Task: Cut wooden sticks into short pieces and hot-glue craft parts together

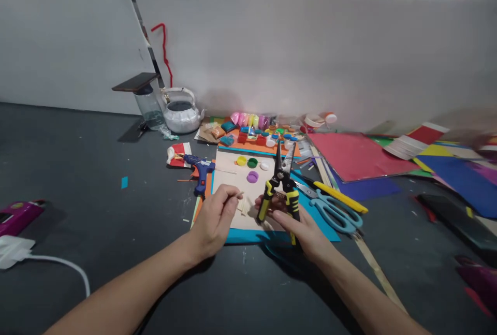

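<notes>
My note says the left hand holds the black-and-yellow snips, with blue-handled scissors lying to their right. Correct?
Not quite: in the head view, the right hand, not the left hand, holds the black-and-yellow snips. The blue-handled scissors do lie to their right.

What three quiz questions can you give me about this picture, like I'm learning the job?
1. Which hand holds the cutters?
2. True or false: the glue gun lies to the left of the blue scissors.
3. Fill in the blank: the jar stands beside the silver ____.

Key:
1. The right hand.
2. True.
3. Kettle.
</notes>
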Motion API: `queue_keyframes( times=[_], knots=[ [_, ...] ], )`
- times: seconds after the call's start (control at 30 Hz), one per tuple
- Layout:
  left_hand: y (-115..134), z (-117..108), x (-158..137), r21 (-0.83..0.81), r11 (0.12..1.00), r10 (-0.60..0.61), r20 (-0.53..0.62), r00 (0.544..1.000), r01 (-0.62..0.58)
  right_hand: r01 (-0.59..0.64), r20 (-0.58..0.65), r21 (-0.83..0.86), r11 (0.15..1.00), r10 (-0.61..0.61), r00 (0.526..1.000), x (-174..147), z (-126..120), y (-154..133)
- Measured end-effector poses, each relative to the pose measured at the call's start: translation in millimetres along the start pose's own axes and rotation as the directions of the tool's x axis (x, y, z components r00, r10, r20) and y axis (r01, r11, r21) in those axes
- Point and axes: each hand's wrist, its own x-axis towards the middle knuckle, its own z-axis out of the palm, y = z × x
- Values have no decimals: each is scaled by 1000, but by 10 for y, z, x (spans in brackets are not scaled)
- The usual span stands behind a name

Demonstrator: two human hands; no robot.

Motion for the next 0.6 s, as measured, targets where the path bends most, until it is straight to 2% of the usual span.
queue_keyframes(
  times=[0.07,0.13,0.2,0.27,0.33,0.4,0.6],
  knots=[
    [35,1,-25,-5,999,-34,35,999,34,30,-47,-153,988,-37,998,-10,-14,5],
    [55,1,-44,2,999,-34,58,998,34,74,-89,-338,938,-110,990,-28,-35,-18],
    [59,1,-56,0,1000,-9,54,999,9,118,-78,-526,842,-186,979,-46,-53,-52],
    [52,3,-60,-21,1000,5,35,999,-4,164,0,-663,730,-219,976,-67,-55,-81],
    [44,3,-57,-44,999,-7,13,1000,8,201,88,-731,652,-202,975,-96,-32,-97],
    [39,-1,-46,-52,998,-27,10,1000,28,226,133,-758,612,-193,972,-130,8,-105],
    [43,-16,-16,-58,998,35,33,999,-33,241,145,-796,555,-211,967,-183,86,-102]
  ],
)
